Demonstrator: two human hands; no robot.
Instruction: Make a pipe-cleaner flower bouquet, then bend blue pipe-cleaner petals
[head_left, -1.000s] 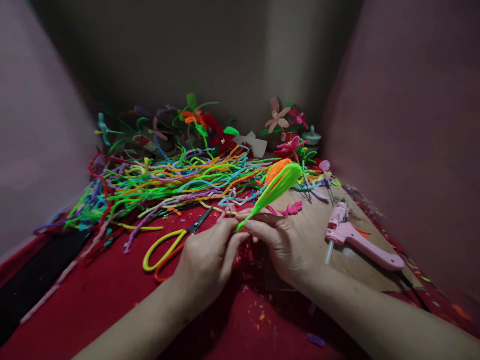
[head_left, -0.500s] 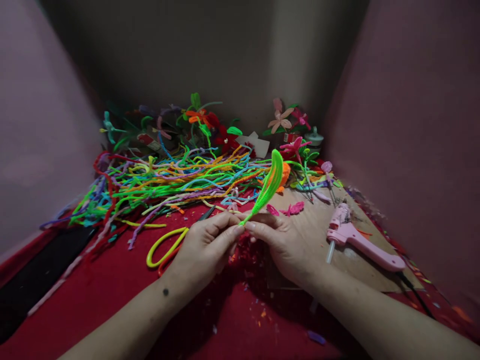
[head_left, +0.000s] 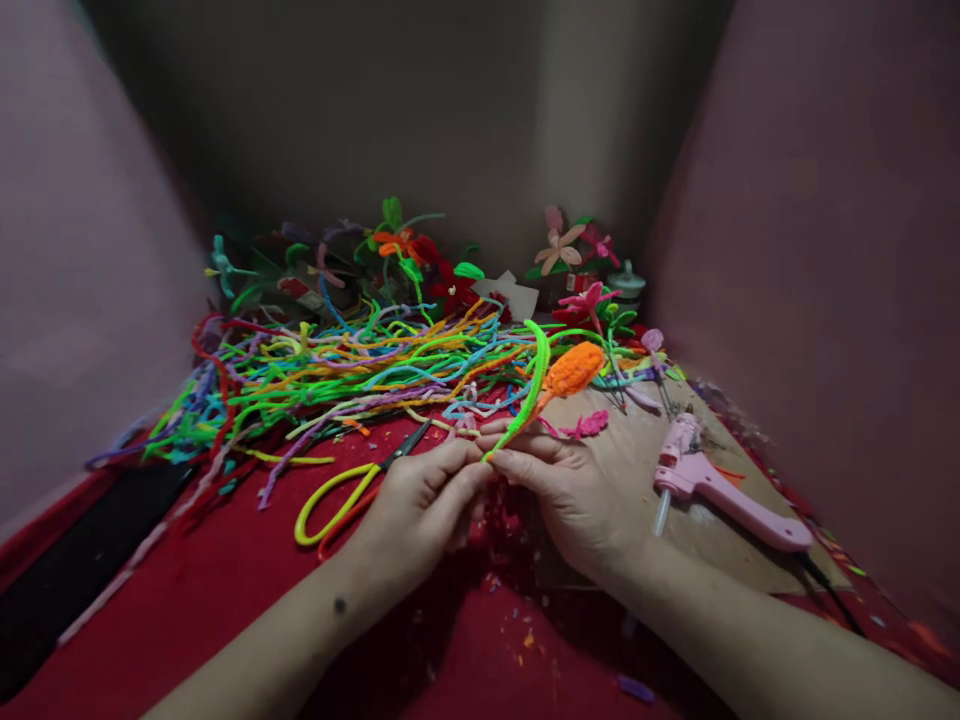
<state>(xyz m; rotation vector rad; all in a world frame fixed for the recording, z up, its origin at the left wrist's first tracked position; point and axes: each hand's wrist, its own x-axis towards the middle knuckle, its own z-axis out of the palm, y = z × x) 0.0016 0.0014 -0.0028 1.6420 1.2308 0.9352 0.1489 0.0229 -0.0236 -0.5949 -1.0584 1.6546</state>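
Note:
Between my hands is a curved green pipe-cleaner leaf [head_left: 538,370], its lower end pinched at the fingertips. My left hand [head_left: 431,490] closes thumb and fingers on that end from the left. From the right, my right hand [head_left: 559,485] pinches the same spot, thumb against fingers. Behind the leaf, an orange pipe-cleaner petal [head_left: 576,368] slants up to the right, its narrow end running down toward my right fingers; a fleck of orange shows at the pinch. Scissors [head_left: 337,500] with yellow and orange handles lie beside my left hand, blades partly open to view.
A heap of colourful pipe cleaners [head_left: 360,370] spreads across the red cloth [head_left: 255,560]. Finished flowers [head_left: 559,245] stand along the back wall. At right, a pink glue gun [head_left: 720,490] rests on a brown board [head_left: 622,540], near pink petals [head_left: 589,425].
The green leaf has turned, now showing a narrower edge and leaning lower. More of the orange petal is visible to its right. Both hands keep their pinch; the view has shifted slightly.

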